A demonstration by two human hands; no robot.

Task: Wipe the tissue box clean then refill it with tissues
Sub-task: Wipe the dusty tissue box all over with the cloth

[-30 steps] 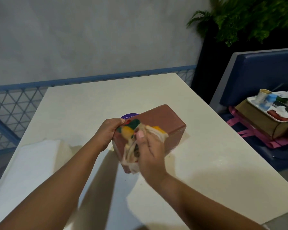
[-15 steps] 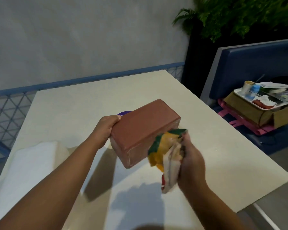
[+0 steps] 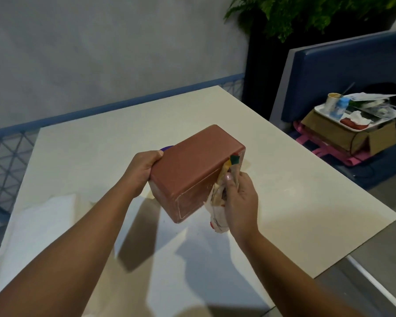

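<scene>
— Pale worktop [image 3: 284, 202] against a grey wall, blue railing behind. What's listed on it?

— Head view, item one: brown tissue box [image 3: 192, 170], lifted clear of the worktop and tilted, a plain face uppermost. Item two: white folded stack [image 3: 39, 225] at the near left, probably the refill tissues. Item three: purple disc [image 3: 166, 148], mostly hidden behind the box.

— Hands?

— Left hand [image 3: 142, 170] grips the box's left side, thumb at the upper edge. I'd judge that steadies and angles it so each face can be reached. Right hand [image 3: 240, 202] is closed round a multicoloured cloth [image 3: 217, 221], holding it against the box's right side.

— So the box sits between them?

— Yes: left hand on one long side, right hand and cloth touching the opposite one. Wiping is the step in hand, by my reckoning; refilling not yet begun.

— Elsewhere?

— Blue seat [image 3: 343, 72] at right, bearing a cardboard carton [image 3: 343, 136] and a cluttered tray [image 3: 322, 109]; plant [image 3: 306, 12] above.
</scene>
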